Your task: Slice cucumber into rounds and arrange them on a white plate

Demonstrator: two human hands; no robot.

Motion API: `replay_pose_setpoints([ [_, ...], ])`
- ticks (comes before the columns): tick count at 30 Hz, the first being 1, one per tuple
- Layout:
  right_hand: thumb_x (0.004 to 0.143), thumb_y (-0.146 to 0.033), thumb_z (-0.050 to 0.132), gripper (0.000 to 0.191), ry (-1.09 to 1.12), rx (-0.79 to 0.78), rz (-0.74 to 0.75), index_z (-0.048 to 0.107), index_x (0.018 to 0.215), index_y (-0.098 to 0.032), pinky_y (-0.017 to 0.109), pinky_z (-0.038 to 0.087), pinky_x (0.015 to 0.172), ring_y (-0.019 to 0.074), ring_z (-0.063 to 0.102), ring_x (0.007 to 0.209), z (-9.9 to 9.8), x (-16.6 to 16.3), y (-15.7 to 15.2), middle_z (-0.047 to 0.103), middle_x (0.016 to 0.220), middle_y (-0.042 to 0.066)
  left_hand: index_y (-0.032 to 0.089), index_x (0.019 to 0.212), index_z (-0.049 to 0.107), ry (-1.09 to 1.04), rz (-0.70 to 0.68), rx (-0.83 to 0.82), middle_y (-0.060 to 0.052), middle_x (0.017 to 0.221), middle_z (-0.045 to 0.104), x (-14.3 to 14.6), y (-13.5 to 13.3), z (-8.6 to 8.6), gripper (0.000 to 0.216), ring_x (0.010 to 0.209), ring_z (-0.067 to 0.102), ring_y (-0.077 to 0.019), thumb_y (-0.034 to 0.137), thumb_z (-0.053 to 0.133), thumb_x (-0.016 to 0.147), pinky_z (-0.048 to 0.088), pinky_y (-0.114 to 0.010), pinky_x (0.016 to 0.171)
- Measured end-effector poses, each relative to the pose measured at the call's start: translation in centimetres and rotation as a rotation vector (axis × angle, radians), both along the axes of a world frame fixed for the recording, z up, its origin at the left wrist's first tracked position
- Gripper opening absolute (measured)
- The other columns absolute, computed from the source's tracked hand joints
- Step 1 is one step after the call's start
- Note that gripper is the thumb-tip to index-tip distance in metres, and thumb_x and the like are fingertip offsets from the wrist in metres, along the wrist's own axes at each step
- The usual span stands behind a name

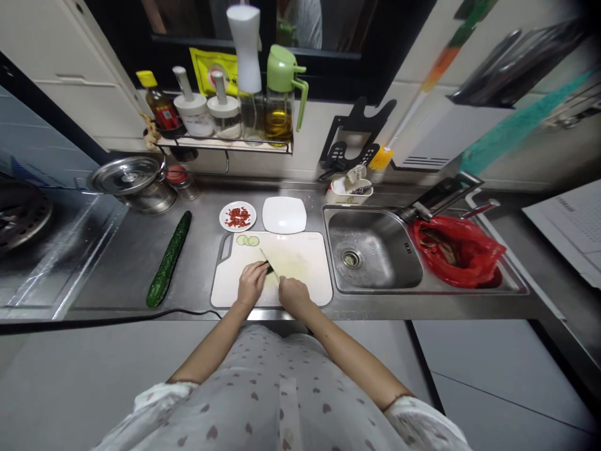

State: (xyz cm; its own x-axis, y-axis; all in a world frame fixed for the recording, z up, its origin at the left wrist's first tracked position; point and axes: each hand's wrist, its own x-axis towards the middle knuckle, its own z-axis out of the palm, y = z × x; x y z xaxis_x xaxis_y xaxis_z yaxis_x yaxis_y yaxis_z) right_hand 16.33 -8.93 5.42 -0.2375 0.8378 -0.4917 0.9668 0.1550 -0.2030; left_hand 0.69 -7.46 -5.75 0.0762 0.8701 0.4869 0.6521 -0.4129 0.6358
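Observation:
On the white cutting board [305, 263], my right hand [294, 295] is closed round the handle of a kitchen knife [268, 260], its blade pointing up and to the left. My left hand [252, 283] has its fingers closed on a small dark green cucumber piece [270, 269] beside the blade. Most of that piece is hidden by the fingers and the knife. A few pale cucumber slices [248, 240] lie at the board's upper left. Left of the board, a whole cucumber [169, 258] rests on the steel counter.
Behind the board stand a plate of chopped red bits [238, 217] and a white square dish [284, 215]. A sink [375, 250] is to the right, with a red plastic bag [457, 250] beyond it. A lidded steel pot [136, 185] stands back left, near the condiment rack [220, 143].

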Motion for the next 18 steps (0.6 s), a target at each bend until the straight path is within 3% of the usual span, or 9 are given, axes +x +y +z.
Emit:
replay_pose_setpoints([
  [11, 0.093, -0.017, 0.035, 0.028, 0.005, 0.016, 0.007, 0.057, 0.108, -0.014, 0.031, 0.047, 0.077, 0.0225, 0.066, 0.096, -0.7, -0.8, 1.0, 0.069, 0.102, 0.014, 0.022, 0.106, 0.069, -0.006, 0.002, -0.005, -0.008, 0.108, 0.069, 0.0, 0.0, 0.1, 0.023, 0.103, 0.061, -0.0193, 0.026, 0.05, 0.093, 0.051, -0.038, 0.092],
  [18, 0.093, -0.017, 0.036, 0.027, -0.003, -0.008, -0.006, 0.058, 0.109, -0.013, 0.031, 0.047, 0.077, 0.0235, 0.066, 0.097, -0.4, -0.1, -0.1, 0.069, 0.099, 0.015, 0.022, 0.106, 0.069, -0.008, 0.006, -0.019, -0.008, 0.108, 0.069, 0.0, 0.0, 0.1, 0.025, 0.103, 0.061, -0.0203, 0.028, 0.048, 0.094, 0.051, -0.041, 0.092],
])
